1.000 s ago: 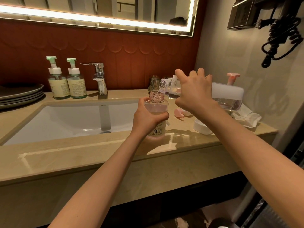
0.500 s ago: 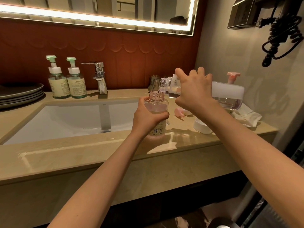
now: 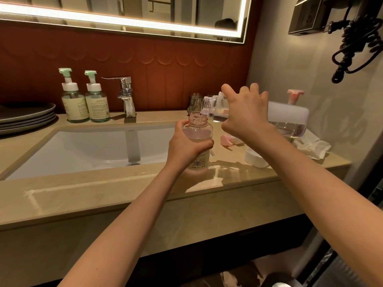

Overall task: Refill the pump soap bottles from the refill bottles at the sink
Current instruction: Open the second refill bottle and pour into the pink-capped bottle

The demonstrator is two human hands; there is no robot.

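My left hand [image 3: 187, 146] grips an open clear soap bottle [image 3: 198, 129] that stands on the counter right of the basin; its pump is off. My right hand [image 3: 244, 112] holds a large clear refill bottle [image 3: 288, 117] tipped nearly flat, with its open neck [image 3: 207, 105] just above the soap bottle's mouth. Clear liquid lies in the lower side of the refill bottle. A pink pump head [image 3: 226, 140] and a white cap [image 3: 255, 158] lie on the counter beside the soap bottle.
Two green-pump soap bottles [image 3: 73, 100] [image 3: 97, 100] stand at the back left beside the chrome faucet [image 3: 126, 96]. Grey plates [image 3: 24, 117] are stacked far left. A pink-pump bottle [image 3: 294, 96], glasses [image 3: 194, 102] and crumpled tissue [image 3: 313, 146] sit at the right. The white basin [image 3: 87, 148] lies left.
The refill bottle's neck has dipped slightly lower toward the soap bottle's mouth. My left hand keeps its hold on the soap bottle in the same place.
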